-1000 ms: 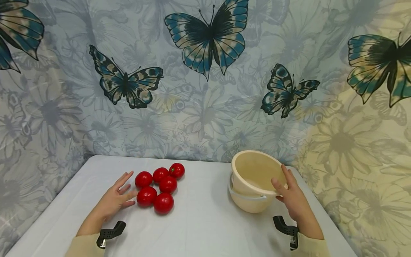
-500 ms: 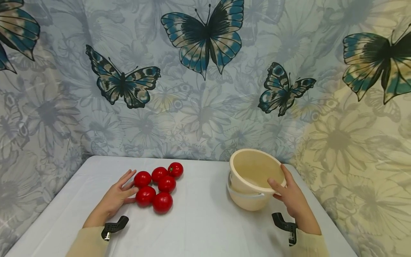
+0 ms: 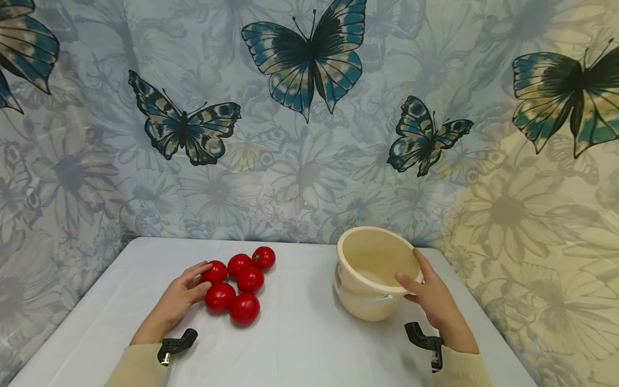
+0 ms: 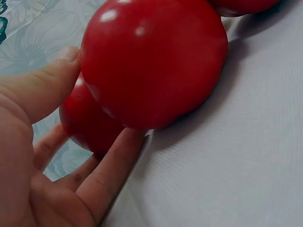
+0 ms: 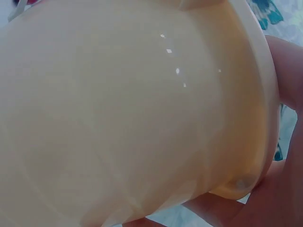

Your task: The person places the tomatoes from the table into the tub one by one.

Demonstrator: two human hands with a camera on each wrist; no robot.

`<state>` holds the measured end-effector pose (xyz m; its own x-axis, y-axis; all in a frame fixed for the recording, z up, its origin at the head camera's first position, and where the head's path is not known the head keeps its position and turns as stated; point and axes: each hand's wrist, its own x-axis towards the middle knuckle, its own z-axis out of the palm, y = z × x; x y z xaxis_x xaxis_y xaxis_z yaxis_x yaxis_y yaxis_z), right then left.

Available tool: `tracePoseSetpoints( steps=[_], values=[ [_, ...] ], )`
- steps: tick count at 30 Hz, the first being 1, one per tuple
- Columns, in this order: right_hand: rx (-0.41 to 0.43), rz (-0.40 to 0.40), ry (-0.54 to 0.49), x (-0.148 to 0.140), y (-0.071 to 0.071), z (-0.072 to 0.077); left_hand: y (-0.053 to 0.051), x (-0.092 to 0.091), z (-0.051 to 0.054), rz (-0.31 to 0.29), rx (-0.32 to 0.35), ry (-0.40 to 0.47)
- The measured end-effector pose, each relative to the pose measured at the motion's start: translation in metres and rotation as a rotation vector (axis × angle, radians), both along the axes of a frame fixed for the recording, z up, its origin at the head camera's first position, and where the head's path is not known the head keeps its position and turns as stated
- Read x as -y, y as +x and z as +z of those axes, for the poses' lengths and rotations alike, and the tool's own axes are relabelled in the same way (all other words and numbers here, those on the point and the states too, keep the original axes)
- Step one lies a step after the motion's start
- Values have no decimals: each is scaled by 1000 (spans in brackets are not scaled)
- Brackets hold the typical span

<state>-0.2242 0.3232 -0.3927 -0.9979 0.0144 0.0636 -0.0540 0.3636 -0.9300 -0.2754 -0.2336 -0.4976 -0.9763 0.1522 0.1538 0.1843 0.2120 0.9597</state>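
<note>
Clearly, the head view puts six tomatoes (image 3: 244, 309) in a cluster on the white table (image 3: 300, 338), where the left hand (image 3: 178, 301) lies around the rear-left tomato (image 3: 216, 272); I cannot tell whether it pinches firmly. Well apart from it, the right hand (image 3: 437, 301) clamps the rim of the tilted cream bucket (image 3: 360, 309), thumb inside. In the left wrist view the thumb tip sits right at the edge of the front-left tomato (image 3: 220, 298), so a good grip calls for seating thumb and fingers evenly round the rear one without nudging its neighbour. In the right wrist view, fingers wrap the rim; a quiet wrist would best steady the tilt.
</note>
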Motion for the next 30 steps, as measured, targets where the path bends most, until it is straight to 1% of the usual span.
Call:
tracePoseSetpoints(
  steps=[3,6,10,16,19,24,30],
  values=[
    [-1,4,12,5,-1,0,-2,-2,-2,49,-23,9],
    [-7,8,24,10,-2,-1,-3,-5,-3,94,-31,31],
    [-14,23,25,17,-2,-1,-5,-7,-4,136,-37,6],
    [-22,18,31,21,-1,0,-6,-8,-4,158,-79,-145],
    [-21,22,18,20,-1,0,-5,-9,-3,171,-78,-191],
    [-19,24,5,20,-1,0,-4,-10,-4,182,-51,-224],
    [-8,30,-17,19,-2,0,-4,-8,-5,205,-92,-252]
  ],
)
